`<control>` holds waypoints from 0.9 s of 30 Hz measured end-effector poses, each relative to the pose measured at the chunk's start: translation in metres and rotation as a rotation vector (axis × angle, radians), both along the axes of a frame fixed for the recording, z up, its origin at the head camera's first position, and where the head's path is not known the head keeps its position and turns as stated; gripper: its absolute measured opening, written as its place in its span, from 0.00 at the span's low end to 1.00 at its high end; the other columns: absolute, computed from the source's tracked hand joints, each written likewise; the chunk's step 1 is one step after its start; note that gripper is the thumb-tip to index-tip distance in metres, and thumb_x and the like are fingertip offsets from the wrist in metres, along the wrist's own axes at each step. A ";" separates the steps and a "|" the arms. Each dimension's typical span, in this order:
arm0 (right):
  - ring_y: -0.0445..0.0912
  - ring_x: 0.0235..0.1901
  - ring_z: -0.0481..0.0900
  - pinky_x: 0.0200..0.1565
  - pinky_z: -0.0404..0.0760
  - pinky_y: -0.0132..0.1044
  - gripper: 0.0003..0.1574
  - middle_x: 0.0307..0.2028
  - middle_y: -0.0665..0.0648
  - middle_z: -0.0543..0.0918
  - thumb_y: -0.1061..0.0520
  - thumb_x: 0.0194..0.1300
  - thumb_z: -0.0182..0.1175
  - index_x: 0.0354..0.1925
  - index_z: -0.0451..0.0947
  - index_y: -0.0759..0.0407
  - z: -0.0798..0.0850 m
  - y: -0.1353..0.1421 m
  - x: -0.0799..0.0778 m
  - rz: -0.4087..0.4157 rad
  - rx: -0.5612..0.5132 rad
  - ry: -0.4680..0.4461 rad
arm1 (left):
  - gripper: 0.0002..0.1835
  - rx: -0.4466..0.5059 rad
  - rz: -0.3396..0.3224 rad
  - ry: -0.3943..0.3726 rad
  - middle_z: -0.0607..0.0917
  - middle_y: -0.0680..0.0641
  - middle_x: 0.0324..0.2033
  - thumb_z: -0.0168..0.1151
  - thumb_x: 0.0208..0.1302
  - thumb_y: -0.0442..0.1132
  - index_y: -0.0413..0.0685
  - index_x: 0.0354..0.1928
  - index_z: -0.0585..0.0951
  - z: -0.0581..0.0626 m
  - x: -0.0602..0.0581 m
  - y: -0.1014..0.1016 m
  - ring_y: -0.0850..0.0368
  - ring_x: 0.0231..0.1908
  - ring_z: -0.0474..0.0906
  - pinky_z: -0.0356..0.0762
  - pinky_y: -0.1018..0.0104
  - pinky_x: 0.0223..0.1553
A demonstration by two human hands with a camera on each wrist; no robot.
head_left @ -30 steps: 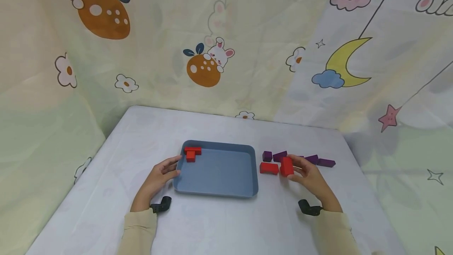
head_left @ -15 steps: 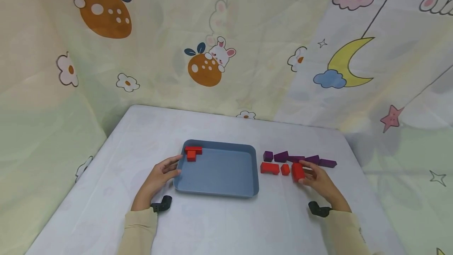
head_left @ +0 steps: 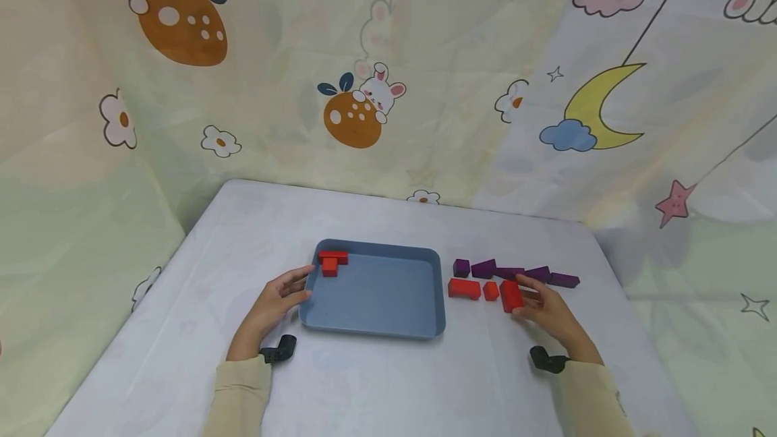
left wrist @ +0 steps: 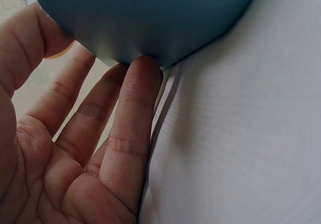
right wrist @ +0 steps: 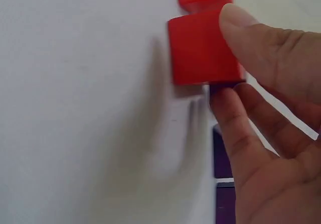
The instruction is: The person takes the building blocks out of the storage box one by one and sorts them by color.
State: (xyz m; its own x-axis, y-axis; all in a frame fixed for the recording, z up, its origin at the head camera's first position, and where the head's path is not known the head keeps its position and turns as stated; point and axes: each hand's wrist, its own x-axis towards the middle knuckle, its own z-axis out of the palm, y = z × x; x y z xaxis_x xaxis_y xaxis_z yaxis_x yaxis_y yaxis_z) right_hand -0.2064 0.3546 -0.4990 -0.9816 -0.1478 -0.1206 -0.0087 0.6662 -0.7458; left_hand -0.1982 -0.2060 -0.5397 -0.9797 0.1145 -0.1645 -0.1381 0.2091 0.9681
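Note:
With thumb and fingers, my right hand (head_left: 549, 312) pinches a red block (head_left: 511, 296) at the right end of a short red row. That row also has a notched red block (head_left: 464, 289) and a small red block (head_left: 491, 290). In the right wrist view the thumb lies on the held block (right wrist: 203, 48); its far side is hidden. My left hand (head_left: 276, 309) touches the left edge of a blue-grey tray (head_left: 376, 336), its fingers fairly straight against the outer wall. A thin red bar (head_left: 334, 257) and a red cube (head_left: 330, 268) sit in the tray's far-left corner.
Behind the red row stand several purple blocks, from a cube (head_left: 461, 268) on the left to a flat bar (head_left: 564, 280) on the right. A white cloth covers the table (head_left: 394, 390). A printed curtain (head_left: 273, 86) rises beyond its back edge.
My right hand has moved right with the red block, uncovering the small red block and purple pieces. Over the last half second it has stayed nearly still. The left hand keeps its place.

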 end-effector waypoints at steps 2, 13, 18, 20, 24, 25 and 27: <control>0.77 0.69 0.73 0.63 0.79 0.60 0.47 0.72 0.81 0.69 0.66 0.69 0.73 0.78 0.63 0.72 0.006 -0.002 0.002 -0.012 0.032 0.021 | 0.33 0.003 -0.001 0.001 0.71 0.33 0.77 0.68 0.76 0.35 0.43 0.80 0.72 0.000 0.000 0.000 0.32 0.75 0.69 0.69 0.35 0.73; 0.69 0.64 0.80 0.62 0.80 0.35 0.27 0.64 0.74 0.81 0.67 0.74 0.67 0.68 0.77 0.73 0.035 -0.049 0.006 -0.035 -0.025 0.232 | 0.33 0.006 -0.009 0.007 0.71 0.34 0.77 0.68 0.76 0.35 0.44 0.79 0.72 0.001 0.000 0.000 0.33 0.75 0.69 0.68 0.35 0.73; 0.68 0.64 0.80 0.56 0.74 0.16 0.25 0.64 0.72 0.83 0.68 0.76 0.65 0.67 0.78 0.72 0.033 -0.076 -0.003 0.004 -0.153 0.234 | 0.33 0.009 -0.011 0.011 0.71 0.34 0.77 0.68 0.76 0.35 0.44 0.79 0.72 0.000 -0.001 -0.001 0.32 0.75 0.69 0.68 0.35 0.74; 0.68 0.64 0.80 0.56 0.75 0.17 0.25 0.64 0.72 0.83 0.67 0.76 0.66 0.67 0.78 0.72 0.033 -0.088 -0.007 0.024 -0.197 0.232 | 0.33 0.014 -0.014 0.011 0.71 0.33 0.77 0.68 0.76 0.35 0.43 0.79 0.72 -0.001 0.000 -0.001 0.32 0.75 0.69 0.68 0.36 0.74; 0.69 0.63 0.80 0.58 0.76 0.20 0.24 0.63 0.74 0.83 0.68 0.75 0.66 0.66 0.79 0.74 0.032 -0.112 -0.016 0.063 -0.300 0.216 | 0.33 0.031 -0.013 0.008 0.71 0.34 0.78 0.68 0.75 0.34 0.43 0.79 0.72 0.000 0.001 -0.001 0.32 0.76 0.69 0.68 0.36 0.74; 0.69 0.63 0.81 0.58 0.76 0.21 0.24 0.63 0.74 0.83 0.68 0.75 0.66 0.66 0.79 0.74 0.031 -0.117 -0.019 0.073 -0.318 0.212 | 0.33 0.033 -0.012 0.008 0.71 0.33 0.78 0.68 0.75 0.34 0.43 0.79 0.72 0.000 0.001 -0.001 0.32 0.76 0.69 0.68 0.36 0.74; 0.68 0.63 0.81 0.59 0.77 0.22 0.24 0.62 0.74 0.83 0.68 0.75 0.66 0.65 0.79 0.74 0.030 -0.129 -0.026 0.089 -0.340 0.207 | 0.33 0.034 -0.011 0.006 0.70 0.33 0.78 0.68 0.76 0.35 0.43 0.80 0.71 0.000 0.001 -0.002 0.32 0.76 0.68 0.69 0.35 0.73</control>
